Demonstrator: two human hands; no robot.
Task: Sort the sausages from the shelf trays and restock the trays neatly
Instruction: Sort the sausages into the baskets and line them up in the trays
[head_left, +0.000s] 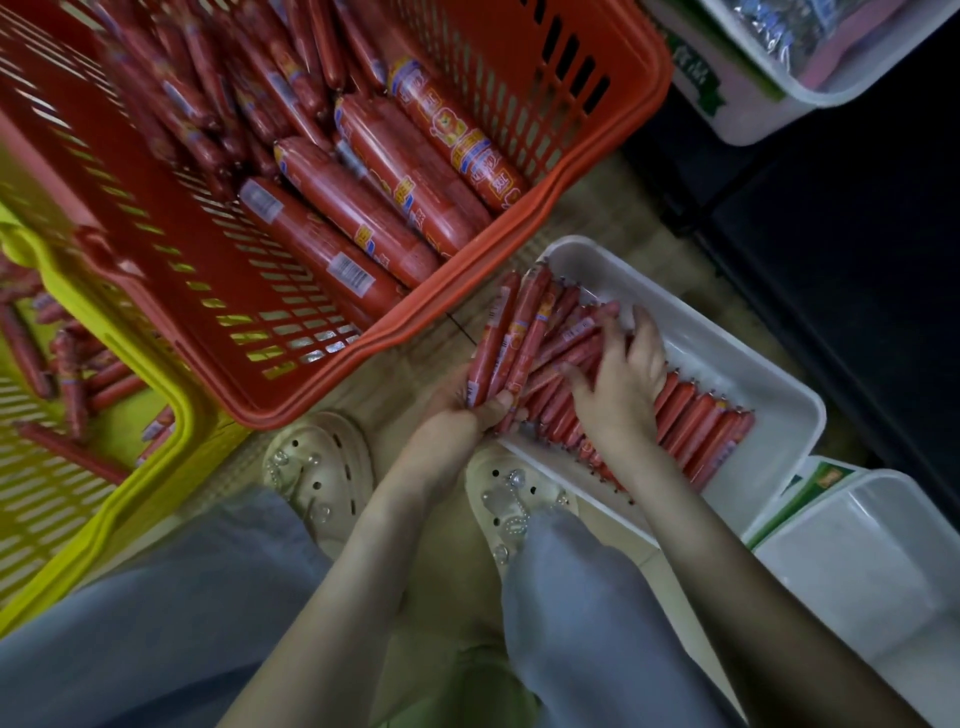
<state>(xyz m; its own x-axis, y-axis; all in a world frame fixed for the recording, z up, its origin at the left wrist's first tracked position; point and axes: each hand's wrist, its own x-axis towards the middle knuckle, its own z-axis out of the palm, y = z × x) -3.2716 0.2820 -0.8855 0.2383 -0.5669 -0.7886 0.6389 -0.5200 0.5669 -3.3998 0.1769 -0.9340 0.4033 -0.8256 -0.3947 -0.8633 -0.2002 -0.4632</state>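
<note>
Glossy plastic sausages (511, 332), slotted plastic basket (291, 312), smooth white tray (727, 353).

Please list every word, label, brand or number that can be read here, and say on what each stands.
Nothing reads with certainty.
Large sausages in the red basket: yellow brand print and barcode stickers, blurred.
Thin sausages in the white tray: print too small.
Green labels on the white bins: characters blurred.
</note>
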